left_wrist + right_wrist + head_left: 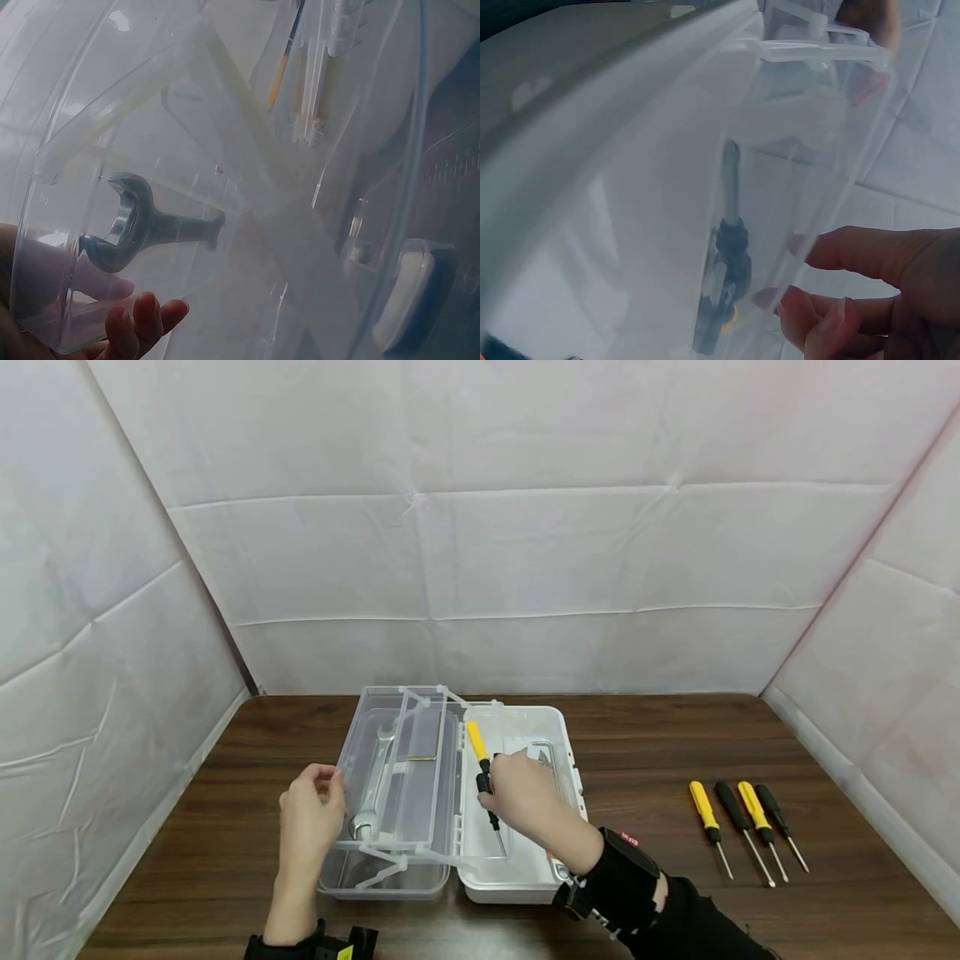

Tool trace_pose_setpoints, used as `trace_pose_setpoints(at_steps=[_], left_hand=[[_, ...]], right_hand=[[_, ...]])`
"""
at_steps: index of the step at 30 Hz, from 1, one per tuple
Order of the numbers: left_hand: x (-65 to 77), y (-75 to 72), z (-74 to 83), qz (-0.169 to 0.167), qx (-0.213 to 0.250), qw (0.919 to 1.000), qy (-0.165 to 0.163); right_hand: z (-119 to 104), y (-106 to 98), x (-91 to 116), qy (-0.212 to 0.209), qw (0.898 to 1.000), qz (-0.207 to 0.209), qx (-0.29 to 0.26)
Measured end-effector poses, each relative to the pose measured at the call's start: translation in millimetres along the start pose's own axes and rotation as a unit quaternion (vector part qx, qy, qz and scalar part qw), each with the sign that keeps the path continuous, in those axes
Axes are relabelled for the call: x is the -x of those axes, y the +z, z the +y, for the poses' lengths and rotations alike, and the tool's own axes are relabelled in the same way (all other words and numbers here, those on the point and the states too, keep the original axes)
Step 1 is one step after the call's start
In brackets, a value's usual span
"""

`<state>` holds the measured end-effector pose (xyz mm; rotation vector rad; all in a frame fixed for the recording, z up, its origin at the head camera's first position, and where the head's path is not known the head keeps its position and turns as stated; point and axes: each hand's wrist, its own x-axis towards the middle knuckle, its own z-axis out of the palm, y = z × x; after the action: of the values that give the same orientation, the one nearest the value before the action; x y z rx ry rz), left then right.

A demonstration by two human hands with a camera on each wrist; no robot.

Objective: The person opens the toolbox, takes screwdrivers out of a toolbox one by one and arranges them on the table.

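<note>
A toolbox with a white base (517, 881) stands unfolded, its clear lid (405, 883) on the left and clear trays on white link arms. My left hand (309, 810) holds the left edge of the raised clear tray (423, 793); in the left wrist view its fingers (146, 319) curl round the plastic corner. My right hand (525, 793) is over the base. The right wrist view shows its thumb and fingers (862, 251) pinching a clear tray edge. Beside it lie a yellow-and-black screwdriver (477, 740) and a black one (484, 783). A wrench (375, 772) shows through the left plastic.
On the table (622, 860), right of the toolbox, several screwdrivers (752, 805) with yellow or black handles lie in a row. A hex key (551, 752) lies in the base. White cloth walls (525, 552) enclose the back and sides.
</note>
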<state>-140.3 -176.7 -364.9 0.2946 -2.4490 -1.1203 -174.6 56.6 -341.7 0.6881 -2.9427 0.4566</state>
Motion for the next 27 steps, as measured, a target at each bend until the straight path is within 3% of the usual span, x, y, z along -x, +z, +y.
trace_pose_setpoints(at_steps=[16, 21, 27], left_hand=[[1.2, 1.4, 0.7, 0.006, -0.001, 1.0000, -0.002], [0.7, -0.2, 1.1, 0.007, -0.004, 1.0000, -0.003], [0.5, -0.1, 0.8, 0.008, -0.005, 1.0000, 0.001]], right_hand=[[-12, 18, -10, 0.033, 0.996, -0.026, 0.082], [-10, 20, -12, 0.030, 0.997, -0.023, 0.068], [-5, 17, -11, 0.029, 0.999, -0.037, 0.000]])
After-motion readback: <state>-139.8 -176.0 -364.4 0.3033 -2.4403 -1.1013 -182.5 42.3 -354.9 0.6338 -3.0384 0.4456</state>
